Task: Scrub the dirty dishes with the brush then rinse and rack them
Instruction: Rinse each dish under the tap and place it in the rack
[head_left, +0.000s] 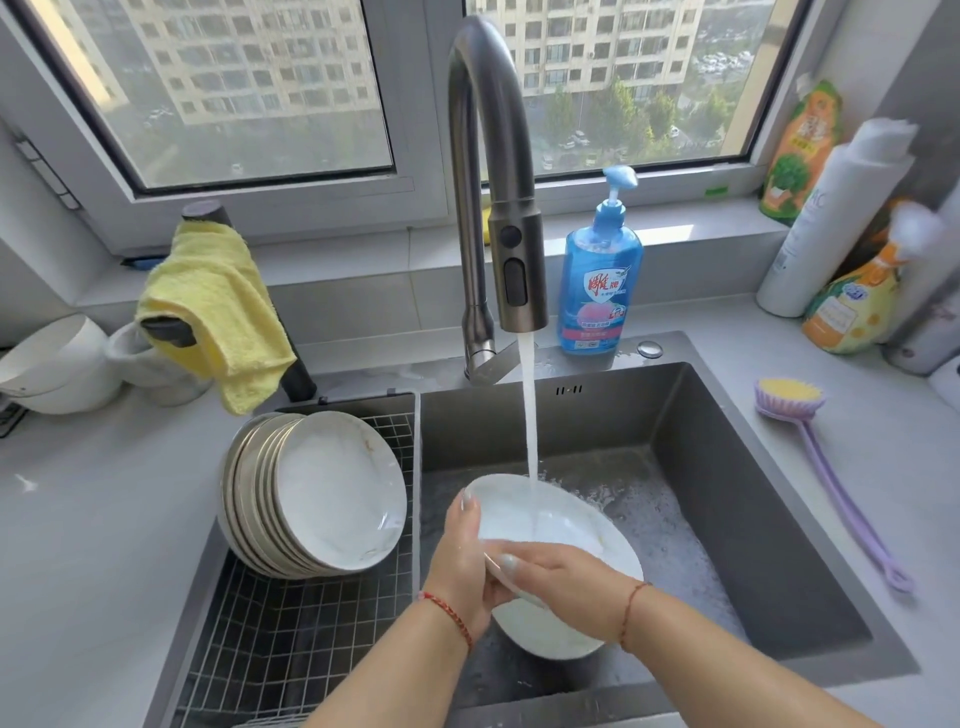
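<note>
Rinsing stage observed. A white plate (550, 525) is held tilted over the sink (753, 519), under the running stream (531, 415) from the tap (488, 171). The left hand (462, 566) grips the plate's left rim, fingers curled round its edge. The right hand (561, 577) lies across the near part of the plate face, thumb at the rim; it appears to be rubbing the surface, though whether the fingers curl round the edge cannot be told.

The brush (821, 467) lies unused on the desk, right of the sink. A leaning stack of rinsed plates (317, 493) stands in the wire rack (291, 639), left of the sink.

Recommendation: the plate should be turned so the stream sweeps the whole face and the underside, foam being visible on the sink floor. A firm left grip is advised, wet glaze being slippery. It should then go against the near plate of the stack, set down gently
</note>
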